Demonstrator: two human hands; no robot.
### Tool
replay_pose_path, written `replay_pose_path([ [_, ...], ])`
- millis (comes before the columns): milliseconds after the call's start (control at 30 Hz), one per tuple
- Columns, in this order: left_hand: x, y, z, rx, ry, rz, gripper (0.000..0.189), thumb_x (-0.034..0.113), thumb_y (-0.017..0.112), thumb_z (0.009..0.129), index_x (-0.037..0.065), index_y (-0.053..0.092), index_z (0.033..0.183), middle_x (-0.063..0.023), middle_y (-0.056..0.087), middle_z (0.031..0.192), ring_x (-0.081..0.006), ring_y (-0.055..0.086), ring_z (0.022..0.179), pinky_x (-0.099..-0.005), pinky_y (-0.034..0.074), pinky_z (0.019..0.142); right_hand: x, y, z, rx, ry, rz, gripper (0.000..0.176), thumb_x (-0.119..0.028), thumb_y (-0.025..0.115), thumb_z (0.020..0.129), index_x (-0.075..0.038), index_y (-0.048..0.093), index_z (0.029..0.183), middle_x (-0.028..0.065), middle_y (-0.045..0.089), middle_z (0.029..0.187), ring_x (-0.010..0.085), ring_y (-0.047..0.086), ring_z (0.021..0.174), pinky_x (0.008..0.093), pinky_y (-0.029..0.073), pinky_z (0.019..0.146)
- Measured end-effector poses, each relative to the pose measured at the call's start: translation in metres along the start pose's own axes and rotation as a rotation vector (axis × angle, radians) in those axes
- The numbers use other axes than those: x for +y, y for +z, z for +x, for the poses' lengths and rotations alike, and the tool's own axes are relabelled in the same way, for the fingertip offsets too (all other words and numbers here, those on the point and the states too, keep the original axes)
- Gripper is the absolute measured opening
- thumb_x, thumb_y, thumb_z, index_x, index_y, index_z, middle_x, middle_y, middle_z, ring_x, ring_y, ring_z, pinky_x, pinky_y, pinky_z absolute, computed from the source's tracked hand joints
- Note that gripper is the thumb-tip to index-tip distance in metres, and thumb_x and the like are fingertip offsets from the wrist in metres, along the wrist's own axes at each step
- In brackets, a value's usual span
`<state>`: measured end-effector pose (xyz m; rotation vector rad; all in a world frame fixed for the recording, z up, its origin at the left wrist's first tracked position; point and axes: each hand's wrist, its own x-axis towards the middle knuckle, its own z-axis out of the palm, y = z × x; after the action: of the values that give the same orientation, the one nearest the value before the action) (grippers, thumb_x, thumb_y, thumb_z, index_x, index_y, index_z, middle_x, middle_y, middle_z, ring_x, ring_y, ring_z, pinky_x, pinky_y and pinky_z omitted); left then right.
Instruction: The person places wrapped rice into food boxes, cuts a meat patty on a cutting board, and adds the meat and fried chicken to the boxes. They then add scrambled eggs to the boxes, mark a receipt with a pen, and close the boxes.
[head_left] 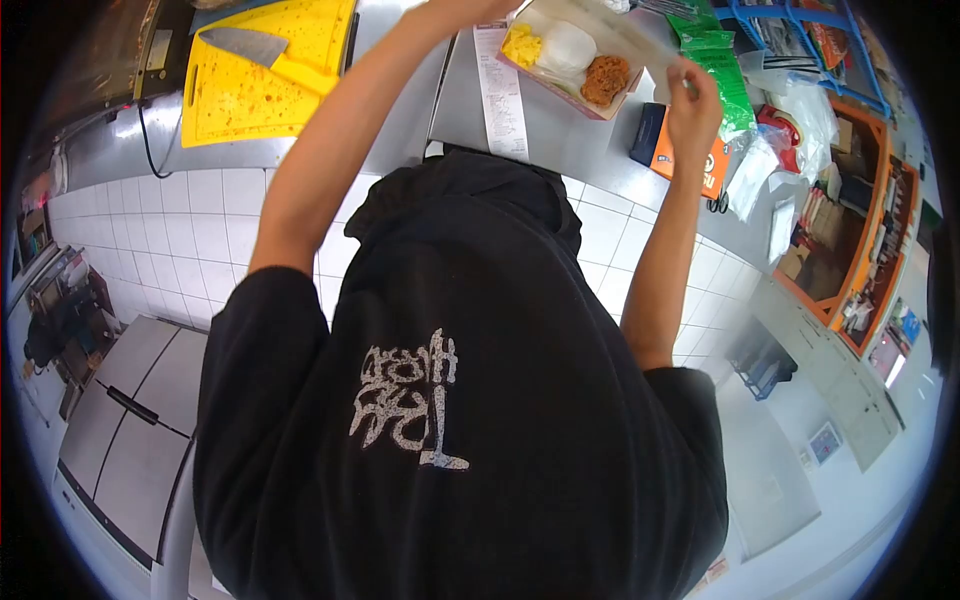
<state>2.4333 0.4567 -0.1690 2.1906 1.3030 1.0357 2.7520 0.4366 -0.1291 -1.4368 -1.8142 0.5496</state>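
- Reaching over the steel counter [580, 140], the right hand [692, 100] has its fingertips [682, 72] pinched shut on the pale lid flap [640, 40] of an open food box [560, 92].
- The food box lies on the counter between the two hands, at the top of the view. It holds yellow, white and brown portions.
- The left hand [465, 8] is by the box's left corner, cut off by the frame edge, so its grip cannot be told.
- A receipt [500, 90] lies just left of the box.
- A yellow cutting board [265, 90] carries a knife [245, 43], well to the left.
- A green packet [722, 60] and an orange-and-blue carton [690, 152] lie near the right hand.
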Motion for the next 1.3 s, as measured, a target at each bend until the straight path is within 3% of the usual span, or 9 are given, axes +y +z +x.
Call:
replay_pose_path([
  [67, -0.012, 0.013, -0.042, -0.148, -0.003, 0.026, 0.044, 0.009, 0.057, 0.090, 0.010, 0.049, 0.133, -0.0082, 0.040, 0.151, -0.0318, 0.035, 0.140, -0.0432, 0.030, 0.114, -0.002, 0.009, -0.033, 0.002, -0.164, -0.128, 0.023, 0.005, 0.057, 0.084, -0.009, 0.067, 0.101, 0.0152, 0.063, 0.118, 0.0309, 0.059, 0.113, 0.0364, 0.048, 0.092],
  [133, 0.015, 0.031, -0.069, -0.026, -0.058, -0.028, 0.039, 0.000, 0.052, 0.089, 0.007, 0.052, 0.127, -0.0100, 0.041, 0.150, -0.0322, 0.039, 0.138, -0.0382, 0.032, 0.112, 0.013, 0.037, -0.071, -0.086, -0.020, 0.040, 0.023, 0.010, 0.052, 0.088, -0.004, 0.058, 0.105, 0.0217, 0.050, 0.138, 0.0315, 0.048, 0.131, 0.0367, 0.039, 0.106],
  [300, 0.035, 0.056, -0.079, 0.126, -0.413, -0.704, 0.034, -0.001, 0.046, 0.095, 0.008, 0.049, 0.128, -0.0153, 0.050, 0.137, -0.0268, 0.045, 0.134, -0.0352, 0.036, 0.110, 0.018, 0.065, -0.086, -0.024, 0.171, 0.573, 0.030, 0.006, 0.055, 0.092, -0.003, 0.042, 0.117, 0.0154, 0.051, 0.124, 0.0200, 0.052, 0.116, 0.0336, 0.042, 0.099],
  [500, 0.047, 0.030, -0.046, -0.022, -0.515, -0.691, 0.034, 0.020, 0.047, 0.103, 0.013, 0.045, 0.136, -0.0035, 0.053, 0.101, -0.0061, 0.049, 0.075, -0.0212, 0.045, 0.066, -0.011, 0.012, -0.036, -0.203, 0.512, 0.673, 0.027, -0.005, 0.047, 0.096, -0.006, 0.048, 0.123, 0.0084, 0.056, 0.121, 0.0131, 0.053, 0.104, 0.0291, 0.045, 0.091],
  [700, 0.036, 0.049, -0.066, 0.058, -0.366, -0.810, 0.038, 0.016, 0.050, 0.101, 0.014, 0.047, 0.138, -0.0088, 0.055, 0.124, -0.0186, 0.057, 0.110, -0.0307, 0.048, 0.091, -0.001, 0.001, -0.045, -0.443, 0.496, 0.682, 0.051, -0.007, 0.052, 0.092, -0.010, 0.048, 0.143, 0.0114, 0.055, 0.135, 0.0178, 0.049, 0.124, 0.0291, 0.038, 0.104],
  [800, 0.031, 0.047, -0.081, -0.011, -0.130, -0.294, 0.057, 0.026, 0.061, 0.094, 0.013, 0.040, 0.145, -0.0200, 0.034, 0.152, -0.0361, 0.025, 0.144, -0.0456, 0.020, 0.117, 0.005, -0.002, -0.048, -0.527, 0.534, 0.700, 0.058, -0.002, 0.046, 0.088, -0.010, 0.045, 0.146, 0.0063, 0.051, 0.137, 0.0087, 0.047, 0.102, 0.0212, 0.040, 0.084],
  [1033, 0.033, 0.028, -0.084, -0.183, -0.153, 0.072, 0.089, 0.066, 0.067, 0.075, 0.015, 0.042, 0.143, -0.0174, 0.027, 0.156, -0.0394, 0.018, 0.146, -0.0572, 0.017, 0.116, 0.008, 0.024, -0.042, -0.374, 0.594, 0.420, 0.044, -0.015, 0.062, 0.087, -0.012, 0.057, 0.130, 0.0167, 0.052, 0.135, 0.0249, 0.045, 0.128, 0.0365, 0.037, 0.104],
  [1100, 0.037, 0.015, -0.057, -0.267, -0.023, 0.307, 0.097, 0.068, 0.069, 0.071, 0.014, 0.039, 0.145, -0.0160, 0.025, 0.157, -0.0385, 0.019, 0.145, -0.0577, 0.018, 0.115, 0.009, 0.018, -0.030, -0.411, -0.044, -0.230, 0.035, -0.020, 0.067, 0.085, -0.010, 0.059, 0.118, 0.0206, 0.042, 0.144, 0.0385, 0.039, 0.133, 0.0455, 0.035, 0.108],
  [1300, 0.056, 0.020, 0.012, -0.779, 0.125, 0.487, 0.109, 0.057, 0.077, 0.065, 0.013, 0.026, 0.150, -0.0297, 0.036, 0.144, -0.0445, 0.036, 0.134, -0.0573, 0.039, 0.102, -0.035, 0.026, 0.009, -0.946, -0.191, -0.605, 0.092, -0.029, 0.084, 0.062, -0.015, 0.036, 0.139, 0.0264, 0.025, 0.150, 0.0490, 0.028, 0.136, 0.0557, 0.038, 0.107],
])
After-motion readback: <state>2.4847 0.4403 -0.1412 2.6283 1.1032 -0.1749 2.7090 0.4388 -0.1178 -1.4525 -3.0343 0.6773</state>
